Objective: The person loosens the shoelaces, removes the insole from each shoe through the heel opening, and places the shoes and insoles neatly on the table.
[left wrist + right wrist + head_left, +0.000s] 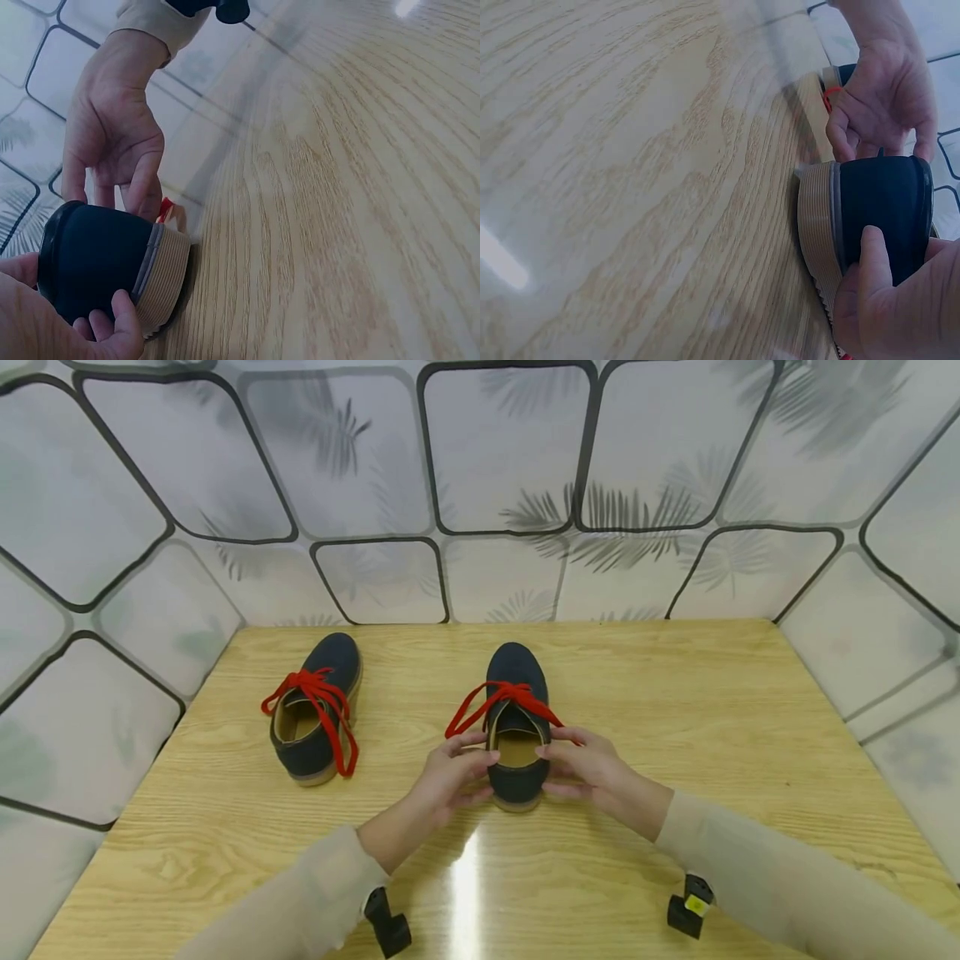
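Largest in view, the patterned wall (pixel 510 452) fills the upper part of the frame, with the wooden counter (pixel 712 710) spreading below it. On the counter we see two dark shoes: the held shoe (pixel 516 720) just right of centre, toe toward the top, and the spare shoe (pixel 302 720) at left, well apart and untouched. Our left hand (pixel 444 778) and right hand (pixel 596 770) hold the heel from either side, thumbs at the opening's rim, fingers along the outer walls; we cannot tell whether the sole bears fully on the counter. Smallest, the red lace (pixel 510 693) is tied in a bow, its right-hand end reaching our right fingers. We judge that end could snag there and loosen the bow, while uneven pressure from our hands could twist the heel askew.
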`<state>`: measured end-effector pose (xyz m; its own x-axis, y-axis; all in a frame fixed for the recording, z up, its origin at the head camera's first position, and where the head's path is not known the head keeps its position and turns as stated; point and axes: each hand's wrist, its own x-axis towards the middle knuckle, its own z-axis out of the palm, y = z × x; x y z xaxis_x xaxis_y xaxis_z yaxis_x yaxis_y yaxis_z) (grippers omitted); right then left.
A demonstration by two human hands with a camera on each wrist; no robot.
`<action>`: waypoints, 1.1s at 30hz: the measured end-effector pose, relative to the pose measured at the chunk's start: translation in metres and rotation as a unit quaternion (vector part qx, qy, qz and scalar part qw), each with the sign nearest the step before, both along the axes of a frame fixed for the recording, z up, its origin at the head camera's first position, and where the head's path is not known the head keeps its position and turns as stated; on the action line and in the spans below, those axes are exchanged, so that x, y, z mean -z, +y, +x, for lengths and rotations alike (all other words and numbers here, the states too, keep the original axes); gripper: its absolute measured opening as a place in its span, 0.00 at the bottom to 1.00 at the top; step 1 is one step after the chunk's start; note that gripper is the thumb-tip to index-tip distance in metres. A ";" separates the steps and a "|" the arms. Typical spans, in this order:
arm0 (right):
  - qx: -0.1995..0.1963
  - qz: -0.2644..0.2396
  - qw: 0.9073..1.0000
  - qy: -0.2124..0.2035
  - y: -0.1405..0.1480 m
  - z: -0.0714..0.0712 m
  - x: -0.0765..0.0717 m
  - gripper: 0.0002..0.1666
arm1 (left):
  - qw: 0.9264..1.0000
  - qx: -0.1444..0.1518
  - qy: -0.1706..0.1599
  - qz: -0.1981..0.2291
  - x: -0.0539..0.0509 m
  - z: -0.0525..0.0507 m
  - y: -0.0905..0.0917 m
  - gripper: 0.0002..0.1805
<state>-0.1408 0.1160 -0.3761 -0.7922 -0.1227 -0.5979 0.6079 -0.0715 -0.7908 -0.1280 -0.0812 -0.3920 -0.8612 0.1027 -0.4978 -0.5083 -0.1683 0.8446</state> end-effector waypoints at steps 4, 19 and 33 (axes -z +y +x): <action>-0.001 0.003 1.000 -0.001 0.004 0.002 -0.001 0.35 | 1.000 0.006 -0.001 0.002 -0.001 0.002 0.004 0.27; 0.001 0.008 1.000 -0.008 0.018 0.012 0.000 0.38 | 1.000 0.022 -0.013 0.004 0.000 0.007 0.016 0.26; -0.014 -0.008 1.000 -0.007 0.037 0.030 -0.001 0.41 | 0.999 0.044 -0.008 0.015 0.002 0.021 0.028 0.27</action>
